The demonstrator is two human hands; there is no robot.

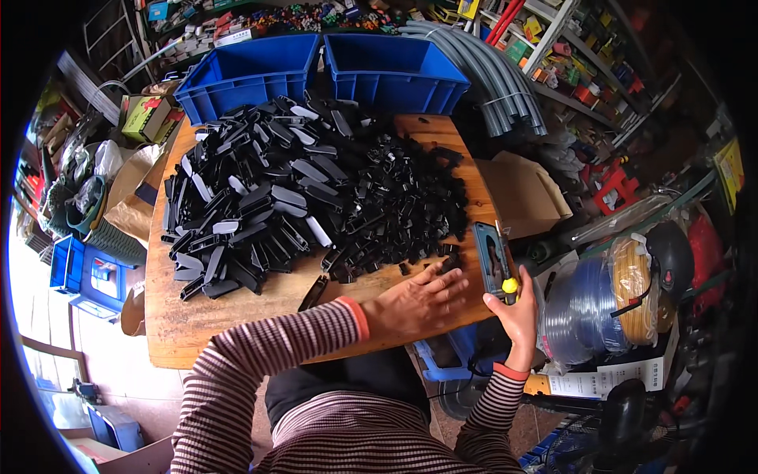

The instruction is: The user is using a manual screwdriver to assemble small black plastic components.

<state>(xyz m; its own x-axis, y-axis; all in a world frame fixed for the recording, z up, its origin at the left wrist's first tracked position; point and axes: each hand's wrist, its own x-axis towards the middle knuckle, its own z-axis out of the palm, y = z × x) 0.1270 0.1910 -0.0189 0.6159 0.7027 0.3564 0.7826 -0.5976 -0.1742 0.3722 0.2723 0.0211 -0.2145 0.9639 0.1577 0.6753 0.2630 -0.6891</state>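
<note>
My left hand reaches across the front of the wooden table, its fingers stretched out and nothing seen in them. Just beyond its fingertips lie a few small black pieces. At the table's right edge, my right hand is closed around a screwdriver with a yellow and black handle, the shaft pointing away from me. Beside it is a blue tray-like holder with a dark item in it. A large heap of long black plastic parts adjoins smaller black parts. One long part lies apart.
Two blue bins stand along the table's far edge. An open cardboard box and bundled grey hoses are to the right. Clear tubing coils sit near my right arm. Blue crates stand at left.
</note>
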